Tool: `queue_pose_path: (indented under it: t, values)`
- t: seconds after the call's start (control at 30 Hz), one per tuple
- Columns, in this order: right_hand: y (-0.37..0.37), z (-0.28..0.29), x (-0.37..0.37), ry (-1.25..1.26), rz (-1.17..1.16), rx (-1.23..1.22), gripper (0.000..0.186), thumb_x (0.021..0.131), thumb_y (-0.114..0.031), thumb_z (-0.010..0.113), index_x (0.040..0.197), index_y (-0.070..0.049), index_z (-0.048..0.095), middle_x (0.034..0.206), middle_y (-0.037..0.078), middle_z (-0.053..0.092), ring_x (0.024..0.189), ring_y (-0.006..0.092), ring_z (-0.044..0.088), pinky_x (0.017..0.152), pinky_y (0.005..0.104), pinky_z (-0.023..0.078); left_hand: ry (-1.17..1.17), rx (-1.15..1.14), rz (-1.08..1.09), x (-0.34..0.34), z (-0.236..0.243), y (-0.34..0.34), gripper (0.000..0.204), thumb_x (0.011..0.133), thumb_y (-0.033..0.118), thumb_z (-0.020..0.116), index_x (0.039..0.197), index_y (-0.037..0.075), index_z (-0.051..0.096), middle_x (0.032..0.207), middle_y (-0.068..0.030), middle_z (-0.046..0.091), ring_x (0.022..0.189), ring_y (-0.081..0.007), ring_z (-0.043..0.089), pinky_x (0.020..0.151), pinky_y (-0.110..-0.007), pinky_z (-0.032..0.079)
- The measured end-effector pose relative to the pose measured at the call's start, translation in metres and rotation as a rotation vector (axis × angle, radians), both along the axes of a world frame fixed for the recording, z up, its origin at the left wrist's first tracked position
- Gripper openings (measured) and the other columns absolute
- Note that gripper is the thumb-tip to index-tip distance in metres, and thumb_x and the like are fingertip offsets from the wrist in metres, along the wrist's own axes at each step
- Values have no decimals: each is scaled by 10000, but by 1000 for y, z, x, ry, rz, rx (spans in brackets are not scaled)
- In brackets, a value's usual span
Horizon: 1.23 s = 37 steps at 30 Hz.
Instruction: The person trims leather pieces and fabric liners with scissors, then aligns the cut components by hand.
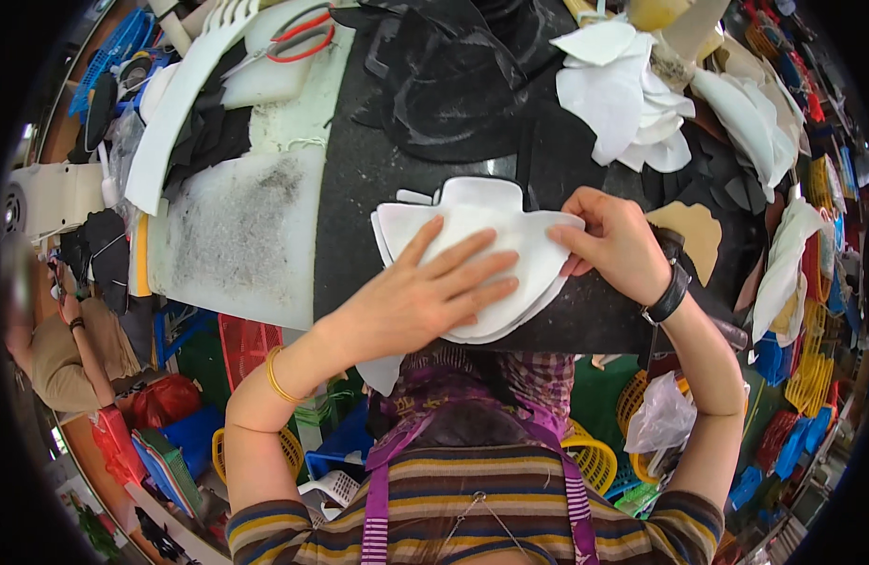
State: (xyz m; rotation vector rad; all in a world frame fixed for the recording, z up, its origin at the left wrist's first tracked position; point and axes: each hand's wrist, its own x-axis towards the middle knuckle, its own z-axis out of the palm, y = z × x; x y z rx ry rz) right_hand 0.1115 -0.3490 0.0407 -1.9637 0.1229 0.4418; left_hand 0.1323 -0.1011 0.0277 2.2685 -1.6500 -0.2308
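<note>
A small stack of white cut-out pieces (486,202), with curved edges and a squared tab at the far side, lies on the black tabletop in front of me. My left hand (444,282) rests flat across the top piece, fingers spread. At the stack's right corner, my right hand (611,235) pinches the edge between thumb and fingers. How many layers that pinch takes in cannot be made out. Edges of lower pieces show along the left and near sides of the stack.
Black cut pieces (444,85) are heaped beyond the stack. More white pieces (632,99) pile up at the far right, near a tan piece (690,235). Red-handled scissors (302,38) lie far left, beyond a scuffed white board (236,235). Another person (76,358) sits at left.
</note>
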Motion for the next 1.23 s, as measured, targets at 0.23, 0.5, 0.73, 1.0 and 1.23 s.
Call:
queue_pose_path:
  t: [0.23,0.5,0.73,1.0,1.23]
  values:
    - [3,9,8,-62,162,-236,191,778,-146,629,820,17,537,594,115,583,488,186,610,439,283,458,-136,-3,6,-12,5,-5,431,742,179,570,1167,247,534,1293,-59,437,1258,-287,362,972,-601,280]
    - [24,-2,-19,-1088,714,-579,409,662,-68,589,1067,-13,560,1137,124,541,1050,262,526,806,323,485,131,-286,156,-12,-11,2,271,756,122,607,1020,85,558,1230,-100,473,1205,-280,422,998,-520,297]
    - [16,-8,-3,-750,628,-278,323,710,-25,618,1018,-51,522,1136,132,469,1089,307,462,862,372,442,-296,-283,271,103,3,9,201,745,4,583,945,14,586,1081,-121,586,1031,-282,555,879,-367,450]
    - [-20,11,18,-830,-8,-491,168,736,-49,641,883,-36,560,860,118,529,795,279,534,668,352,451,-380,-501,643,107,14,28,213,721,-7,608,930,23,637,863,-110,652,744,-267,629,669,-334,498]
    - [-62,6,73,-601,-157,-829,387,721,-218,694,1031,-73,514,843,122,575,812,286,564,743,350,416,-626,-321,278,17,66,23,205,725,50,576,914,5,642,835,-116,624,788,-243,629,744,-324,515]
